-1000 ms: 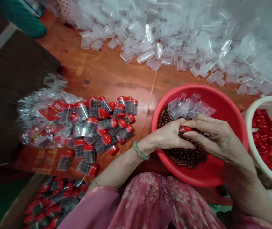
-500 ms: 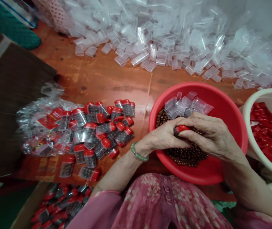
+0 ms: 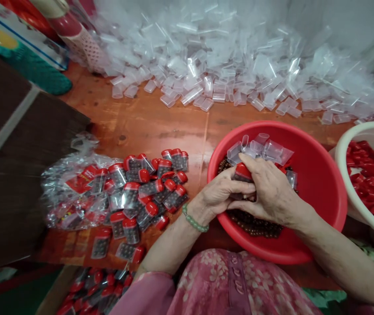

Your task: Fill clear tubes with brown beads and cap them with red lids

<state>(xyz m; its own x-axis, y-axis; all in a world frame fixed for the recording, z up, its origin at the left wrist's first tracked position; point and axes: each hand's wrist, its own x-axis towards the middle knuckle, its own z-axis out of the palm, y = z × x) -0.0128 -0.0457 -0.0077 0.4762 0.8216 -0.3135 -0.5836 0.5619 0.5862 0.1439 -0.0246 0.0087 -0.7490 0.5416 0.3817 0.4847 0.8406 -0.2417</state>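
The glossy wooden table (image 3: pixel 160 122) is strewn along the top of the frame with clear plastic sleeves (image 3: pixel 193 74). Right of centre, above a smooth red basin (image 3: pixel 325 205), the left hand (image 3: pixel 224 192) is curled and the right hand (image 3: pixel 269 188) arched around one red-capped container (image 3: pixel 242 172). Round brown beads (image 3: pixel 259 229) are heaped below.

A dark brown block (image 3: pixel 26 183), perhaps furniture, fills the left side, a pale strip (image 3: pixel 6 127) running across it. Behind it lie a textured teal item (image 3: pixel 32 72), a white sheet-like piece (image 3: pixel 40 39) with a blue stripe and a pinkish, dotted object (image 3: pixel 86 46). A crinkled clear bag (image 3: pixel 58 179) with red printing sits on the reddish-brown wooden bench (image 3: pixel 134 111).
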